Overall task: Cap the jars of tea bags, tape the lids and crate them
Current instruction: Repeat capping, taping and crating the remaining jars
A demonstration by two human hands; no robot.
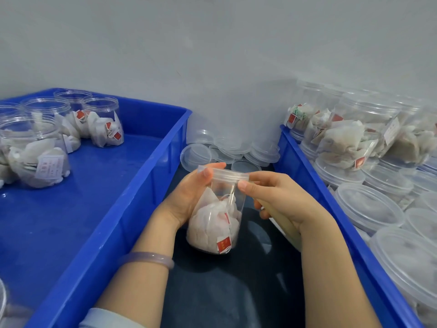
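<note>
1. The jar point(214, 218) of tea bags is held in the gap between the two crates. Its base points to 6 o'clock, toward the person, and its lid point(230, 175) leans to about 1 o'clock.
2. The left hand point(189, 194) comes in from 9 o'clock and wraps round the jar's body, with fingertips reaching up to the lid's far rim.
3. The right hand point(281, 200) comes in from 3 o'clock and pinches the lid's near edge between thumb and forefinger. Its lower fingers curl round something pale tan. I cannot tell what it is.
4. The lid sits on the mouth. Whether it is fully seated, or any tape is on it, cannot be made out.
5. Judgement: the step in hand is closing or sealing. Any turn or wrap goes round the jar's 6-to-1 axis, so the right hand at the rim does the work while the left steadies.
6. Loose lids point(236, 150) lie at 12 o'clock from the jar.
7. The left crate point(142, 176), at 9 o'clock, holds uncapped jars point(101, 121).
8. The right crate point(307, 176), at 3 o'clock, holds capped jars point(369, 209) and lies nearer the right hand.
</note>
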